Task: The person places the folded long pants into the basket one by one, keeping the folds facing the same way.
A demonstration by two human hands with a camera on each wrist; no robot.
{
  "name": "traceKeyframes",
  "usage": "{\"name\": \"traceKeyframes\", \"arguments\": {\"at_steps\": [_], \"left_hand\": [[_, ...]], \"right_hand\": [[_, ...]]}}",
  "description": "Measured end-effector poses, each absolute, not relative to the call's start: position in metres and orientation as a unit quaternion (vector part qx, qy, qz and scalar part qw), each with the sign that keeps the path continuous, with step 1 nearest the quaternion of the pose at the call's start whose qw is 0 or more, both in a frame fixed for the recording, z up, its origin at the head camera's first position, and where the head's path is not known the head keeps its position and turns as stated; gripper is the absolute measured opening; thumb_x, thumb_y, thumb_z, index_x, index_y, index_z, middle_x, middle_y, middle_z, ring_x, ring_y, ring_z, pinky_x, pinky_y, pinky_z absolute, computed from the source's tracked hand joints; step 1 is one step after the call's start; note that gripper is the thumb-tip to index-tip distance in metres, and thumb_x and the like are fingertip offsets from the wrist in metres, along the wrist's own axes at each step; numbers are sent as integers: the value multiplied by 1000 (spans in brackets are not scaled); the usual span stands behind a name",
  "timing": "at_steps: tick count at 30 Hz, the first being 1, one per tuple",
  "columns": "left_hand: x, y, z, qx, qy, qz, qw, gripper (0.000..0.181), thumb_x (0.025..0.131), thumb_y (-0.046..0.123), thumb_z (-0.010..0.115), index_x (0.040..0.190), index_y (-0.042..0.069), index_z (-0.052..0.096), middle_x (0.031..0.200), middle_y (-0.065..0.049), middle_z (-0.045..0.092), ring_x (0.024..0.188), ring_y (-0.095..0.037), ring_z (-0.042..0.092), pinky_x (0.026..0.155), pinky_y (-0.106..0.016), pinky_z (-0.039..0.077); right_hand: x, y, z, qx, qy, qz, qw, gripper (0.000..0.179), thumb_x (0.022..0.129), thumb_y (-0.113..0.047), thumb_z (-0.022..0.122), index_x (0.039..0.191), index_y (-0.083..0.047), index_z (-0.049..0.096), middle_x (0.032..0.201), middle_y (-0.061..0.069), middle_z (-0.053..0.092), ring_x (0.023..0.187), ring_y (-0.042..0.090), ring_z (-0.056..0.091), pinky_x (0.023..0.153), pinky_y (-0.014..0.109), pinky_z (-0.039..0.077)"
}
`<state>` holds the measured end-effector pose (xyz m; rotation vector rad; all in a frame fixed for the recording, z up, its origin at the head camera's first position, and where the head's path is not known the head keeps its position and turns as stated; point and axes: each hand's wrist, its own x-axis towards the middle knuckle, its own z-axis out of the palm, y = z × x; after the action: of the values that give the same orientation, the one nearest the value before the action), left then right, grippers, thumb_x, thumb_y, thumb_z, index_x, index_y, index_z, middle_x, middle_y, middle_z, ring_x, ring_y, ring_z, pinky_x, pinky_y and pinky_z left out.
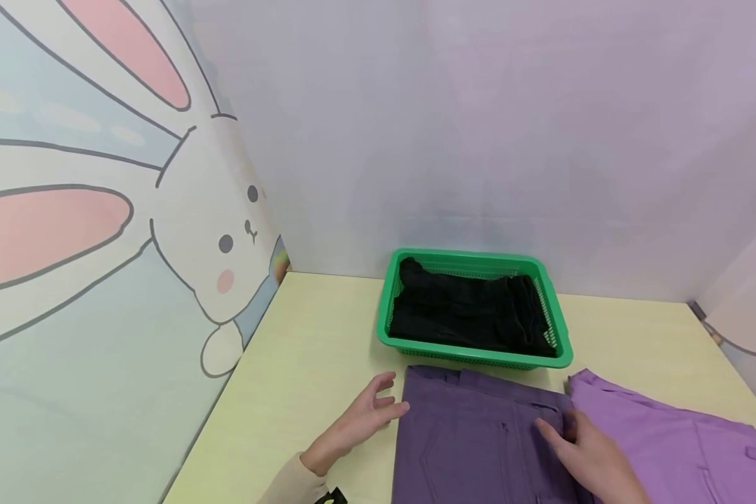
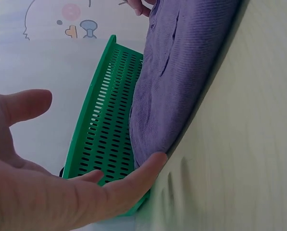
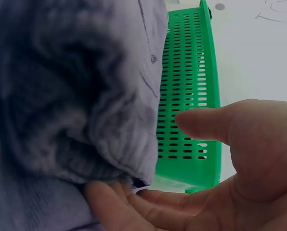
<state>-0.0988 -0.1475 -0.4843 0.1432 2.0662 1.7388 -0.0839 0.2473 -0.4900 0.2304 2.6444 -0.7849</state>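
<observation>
Dark purple trousers (image 1: 460, 441) lie folded on the table in front of me. My left hand (image 1: 364, 420) is at their left edge with its thumb and fingers spread; in the left wrist view one fingertip meets the cloth's lower corner. At the right edge is my right hand (image 1: 595, 455), its thumb over the cloth. In the right wrist view its fingers (image 3: 157, 207) reach along the folded side, with the thumb apart from them. Lighter purple trousers (image 1: 680, 441) lie just right of that hand.
A green plastic basket (image 1: 472, 353) with folded black clothing (image 1: 466, 308) in it stands just behind the dark purple trousers. The pale yellow table (image 1: 302, 357) meets a whitish back wall (image 1: 479, 140). A cartoon rabbit covers the left wall (image 1: 69, 392).
</observation>
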Motion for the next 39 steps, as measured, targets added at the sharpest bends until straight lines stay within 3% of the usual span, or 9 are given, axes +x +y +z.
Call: {"name": "traceKeyframes", "arguments": {"at_steps": [1,8,15,20,25,32,39], "left_hand": [[-99,-147,-485,51,746,627,218,82,104,32,69,166,2,26,169,-31,28,151,-55,39,111,-64,50],[-98,-146,-488,49,743,628,226,79,104,31,68,166,2,27,168,-30,30,151,-54,40,111,-64,51],[-98,-145,-489,56,739,630,234,79,105,30,66,166,1,26,169,-32,27,151,-53,42,113,-62,50],[-98,-146,-487,58,737,632,233,78,105,29,65,166,0,26,170,-32,26,152,-53,39,115,-60,49],[-98,-147,-485,63,738,631,232,79,105,29,65,166,0,25,170,-29,28,154,-53,36,116,-60,47],[-97,-147,-483,64,740,626,235,78,105,29,64,166,1,25,170,-28,28,154,-52,35,116,-60,47],[-96,-148,-483,67,744,621,237,78,105,31,64,167,2,26,171,-27,28,155,-53,33,117,-60,46]], "right_hand": [[-84,248,-491,83,938,-280,186,93,100,-71,57,127,17,52,100,19,66,90,31,65,76,48,54],[-87,250,-496,90,930,-295,200,103,101,-70,57,138,26,46,116,36,69,103,42,72,86,56,59],[-87,243,-503,87,905,-350,225,103,102,-62,61,142,30,38,139,50,52,126,58,60,97,60,57],[-85,235,-508,100,887,-389,227,107,101,-62,63,149,28,29,148,50,43,133,60,54,100,60,55],[-83,228,-511,94,899,-366,219,111,99,-65,64,150,27,28,150,51,41,136,63,49,102,64,52],[-81,226,-506,71,942,-286,159,101,99,-63,66,144,24,45,140,48,51,129,64,52,101,69,50],[-81,224,-503,75,955,-252,142,98,99,-66,63,142,22,50,139,50,48,130,64,46,104,74,44]]}}
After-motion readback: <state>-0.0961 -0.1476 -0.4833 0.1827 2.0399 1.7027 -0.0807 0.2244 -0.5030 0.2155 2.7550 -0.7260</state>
